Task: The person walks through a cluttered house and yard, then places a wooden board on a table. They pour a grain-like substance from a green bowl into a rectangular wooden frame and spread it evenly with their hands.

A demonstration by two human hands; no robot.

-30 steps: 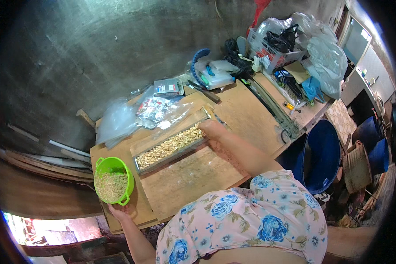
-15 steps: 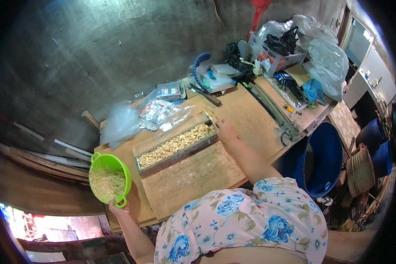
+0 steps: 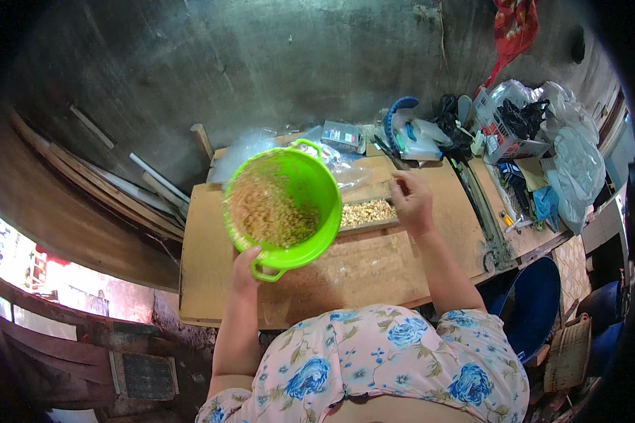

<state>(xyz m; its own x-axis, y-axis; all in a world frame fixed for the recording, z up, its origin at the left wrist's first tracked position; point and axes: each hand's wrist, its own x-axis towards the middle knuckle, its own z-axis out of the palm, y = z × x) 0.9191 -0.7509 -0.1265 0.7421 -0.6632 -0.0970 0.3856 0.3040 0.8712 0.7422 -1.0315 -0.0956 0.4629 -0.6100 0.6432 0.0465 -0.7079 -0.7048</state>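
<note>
A bright green two-handled colander, tilted and raised over the table, is gripped at its lower rim beside a handle by my left hand. Loose tan crumbly bits lie in it, smeared by motion. Behind it, a long narrow frame on a board holds pale chopped pieces; the colander hides its left part. At the frame's right end is my right hand, its fingers curled closed. Whatever they may hold is too hidden to name.
Clear plastic bags and a small lidded box lie along the wall. A knife rests right of them. A crate of bags stands far right, a blue barrel below the table's right edge.
My left hand has lifted the colander up and rightward from the table's left edge to over the frame. The view has shifted, and my right hand stays near the frame's right end.
</note>
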